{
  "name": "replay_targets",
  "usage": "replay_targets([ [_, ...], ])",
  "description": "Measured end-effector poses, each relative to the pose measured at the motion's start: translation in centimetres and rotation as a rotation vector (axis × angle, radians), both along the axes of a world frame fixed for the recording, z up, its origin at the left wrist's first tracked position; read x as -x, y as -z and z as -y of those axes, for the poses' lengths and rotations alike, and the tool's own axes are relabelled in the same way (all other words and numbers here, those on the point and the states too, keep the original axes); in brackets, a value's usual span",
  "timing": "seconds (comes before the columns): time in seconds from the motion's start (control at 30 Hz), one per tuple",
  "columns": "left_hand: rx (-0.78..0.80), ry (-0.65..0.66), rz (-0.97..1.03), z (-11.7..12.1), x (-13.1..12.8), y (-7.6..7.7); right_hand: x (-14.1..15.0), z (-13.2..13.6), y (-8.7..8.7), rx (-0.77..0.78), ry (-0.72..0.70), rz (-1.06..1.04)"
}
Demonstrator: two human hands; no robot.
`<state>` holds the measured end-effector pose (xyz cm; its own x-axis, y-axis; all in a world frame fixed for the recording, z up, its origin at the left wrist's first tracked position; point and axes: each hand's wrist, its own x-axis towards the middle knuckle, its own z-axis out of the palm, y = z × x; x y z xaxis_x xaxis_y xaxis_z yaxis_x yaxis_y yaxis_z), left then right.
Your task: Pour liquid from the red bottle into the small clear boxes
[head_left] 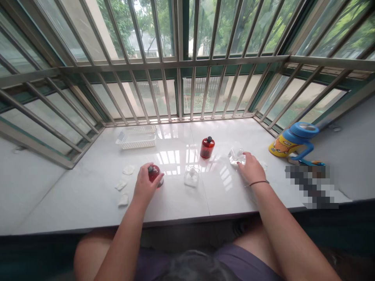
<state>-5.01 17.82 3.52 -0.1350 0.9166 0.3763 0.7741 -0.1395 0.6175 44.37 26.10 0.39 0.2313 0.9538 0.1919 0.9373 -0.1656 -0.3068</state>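
Observation:
My left hand (145, 183) is closed around a red bottle with a dark cap (154, 171), which stands on the white ledge. On the right, my right hand (252, 168) grips a clear glass bottle (236, 157) by its near side; the fingers partly cover it. Between the hands sits another clear bottle (191, 177), low and square. A second red bottle with a black cap (207, 148) stands upright farther back, touched by neither hand. Left of my left hand lie several crumpled white pieces (123, 200), perhaps tissue or cotton.
A white perforated basket (137, 138) stands at the back left. At the right is a blue and yellow handled flask (288, 142), with a blurred-out patch (313, 187) nearer me. Metal window bars (179, 93) enclose the ledge (181, 207) at the back and sides.

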Motion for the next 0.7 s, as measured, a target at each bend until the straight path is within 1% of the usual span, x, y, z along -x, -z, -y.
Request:
replay_targets([
  [0.1, -0.16, 0.006, -0.138, 0.9, -0.9, -0.6, 1.5, -0.2, -0.3, -0.016, 0.058, 0.008],
  [0.13, -0.226, 0.022, -0.177, 1.5, -1.5, -0.8, 2.3, 0.2, -0.4, -0.045, 0.083, 0.005],
  [0.17, -0.271, 0.066, -0.194, 2.1, -2.3, -0.9, 3.4, 0.9, -0.5, -0.091, 0.092, -0.007],
  [0.2, -0.299, 0.11, -0.18, 2.6, -3.2, -1.0, 4.7, 1.8, -0.6, -0.151, 0.079, -0.031],
  [0.23, -0.3, 0.147, -0.136, 3.1, -4.3, -1.0, 6.3, 2.8, -0.7, -0.223, 0.022, -0.071],
  [0.27, -0.283, 0.209, -0.085, 3.3, -5.5, -0.8, 8.0, 3.8, -0.8, -0.278, -0.086, -0.126],
  [0.33, -0.144, 0.361, 0.018, 2.9, -7.8, -0.2, 11.7, 5.9, -1.0, -0.301, -0.308, -0.28],
  [0.37, -0.064, 0.42, 0.063, 2.3, -8.9, 0.2, 13.4, 6.8, -1.0, -0.295, -0.381, -0.366],
  [0.4, 0.014, 0.463, 0.103, 1.4, -9.9, 0.7, 15.0, 7.5, -1.0, -0.285, -0.418, -0.449],
  [0.5, 0.185, 0.523, 0.212, -1.9, -11.7, 2.0, 18.3, 8.9, -0.9, -0.239, -0.445, -0.673],
  [0.57, 0.221, 0.557, 0.254, -3.5, -12.4, 2.6, 19.3, 9.2, -0.9, -0.197, -0.443, -0.775],
  [0.63, 0.21, 0.566, 0.278, -4.2, -12.7, 3.0, 19.9, 9.3, -0.9, -0.167, -0.423, -0.82],
  [0.7, 0.174, 0.538, 0.294, -3.8, -12.9, 3.3, 20.5, 9.4, -0.8, -0.156, -0.387, -0.814],
])
